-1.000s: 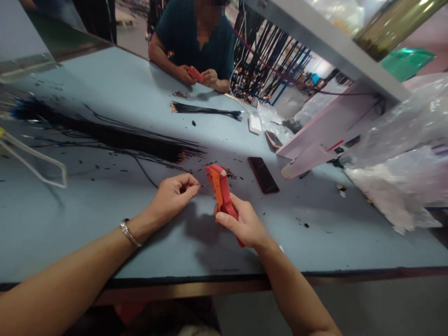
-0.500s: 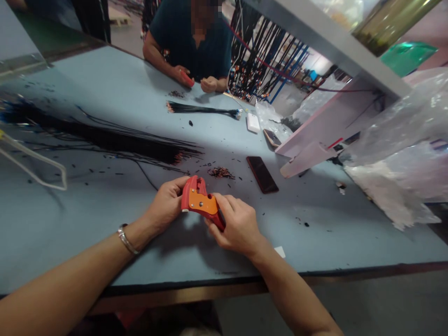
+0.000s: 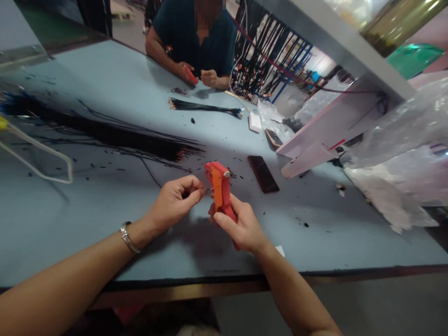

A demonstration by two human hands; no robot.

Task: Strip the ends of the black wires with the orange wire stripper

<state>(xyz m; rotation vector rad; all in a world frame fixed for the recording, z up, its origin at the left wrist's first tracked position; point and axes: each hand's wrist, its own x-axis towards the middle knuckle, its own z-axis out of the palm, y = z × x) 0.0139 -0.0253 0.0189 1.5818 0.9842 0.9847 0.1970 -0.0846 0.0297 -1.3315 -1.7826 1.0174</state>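
My right hand [image 3: 243,224] is wrapped round the handles of a red and orange wire stripper [image 3: 220,189], its head pointing up and away from me. Just left of the tool, my left hand [image 3: 182,198] pinches a thin black wire [image 3: 150,172], whose tip points at the stripper's jaws. That wire runs back from the hand towards a long bundle of black wires [image 3: 140,140] with coppery ends. Behind the stripper, a small heap of cut scraps [image 3: 231,174] is partly hidden.
A dark phone [image 3: 263,174] lies right of the tool. Further back are a smaller wire bundle [image 3: 206,107], a white box [image 3: 255,122] and a co-worker's hands [image 3: 209,78] with a red tool. A white wire frame [image 3: 68,172] stands left; plastic bags [image 3: 399,186] lie right.
The wire stripper has turned from lying sideways to upright and moved slightly right. My left hand has come away from the stripper's head, and a wire tip now shows at its fingers.
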